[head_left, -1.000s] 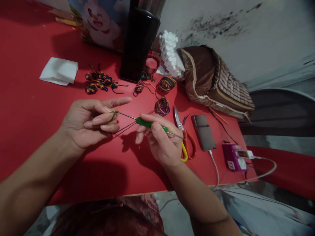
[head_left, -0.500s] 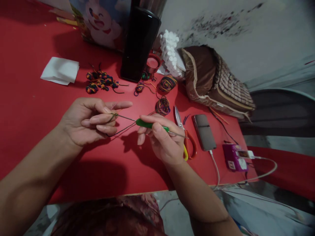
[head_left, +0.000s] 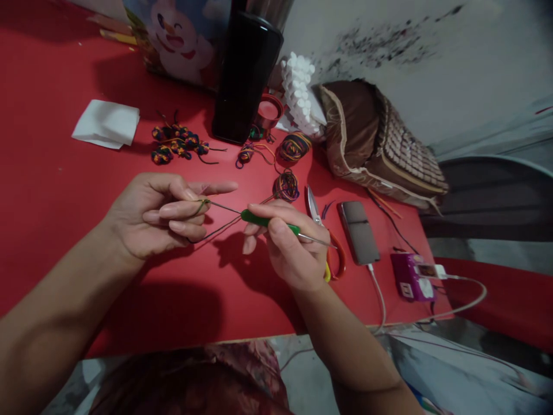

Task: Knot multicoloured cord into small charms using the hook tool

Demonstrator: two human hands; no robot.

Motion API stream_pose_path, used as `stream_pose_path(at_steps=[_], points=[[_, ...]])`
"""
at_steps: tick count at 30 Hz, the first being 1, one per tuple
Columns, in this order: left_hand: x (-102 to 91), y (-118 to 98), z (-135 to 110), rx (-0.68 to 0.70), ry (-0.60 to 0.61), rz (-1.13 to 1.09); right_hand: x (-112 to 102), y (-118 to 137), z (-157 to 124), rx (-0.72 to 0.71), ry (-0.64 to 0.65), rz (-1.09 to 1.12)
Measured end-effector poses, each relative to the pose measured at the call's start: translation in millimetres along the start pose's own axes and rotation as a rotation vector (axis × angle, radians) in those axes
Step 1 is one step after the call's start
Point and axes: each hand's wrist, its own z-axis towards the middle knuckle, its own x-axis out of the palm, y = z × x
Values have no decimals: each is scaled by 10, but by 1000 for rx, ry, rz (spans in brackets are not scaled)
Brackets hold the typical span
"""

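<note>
Between thumb and fingers, my left hand [head_left: 159, 216] pinches a small loop of dark yarn [head_left: 202, 205], its index finger stretched out to the right. A crochet hook [head_left: 257, 219] with a green handle lies in my right hand [head_left: 298, 248], the fingers closed round the grip. The thin metal tip of the hook meets the yarn at my left fingertips. From below my left hand, a dark strand [head_left: 220, 231] runs behind the hook toward a multicoloured yarn ball [head_left: 286, 185]. A second yarn ball [head_left: 294, 146] rests just behind it.
Scissors [head_left: 317, 213] lie right of my right hand, beside a grey phone [head_left: 358, 231] on a cable and a purple box [head_left: 412, 278]. Crocheted pieces [head_left: 177, 141], folded white paper [head_left: 106, 124], a tall black object [head_left: 246, 80] and a brown bag [head_left: 380, 138] stand farther back on the red table [head_left: 38, 190].
Both hands have shifted very slightly to the right, with the crochet hook and yarn loop. The hook tip stays at the loop. Nothing on the table has moved.
</note>
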Motion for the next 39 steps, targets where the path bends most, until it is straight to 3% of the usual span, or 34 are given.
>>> stream_pose_path(at_steps=[10, 19, 28, 39], points=[[-7, -25, -18, -52, -50, -5, -45, 9, 11, -47, 41, -84], [-84, -34, 7, -67, 54, 41, -47, 40, 41, 17, 35, 19], [33, 215, 58, 226, 86, 252, 21, -3, 153, 248, -53, 387], [73, 328, 110, 381, 7, 357, 121, -37, 173, 439, -194, 559]])
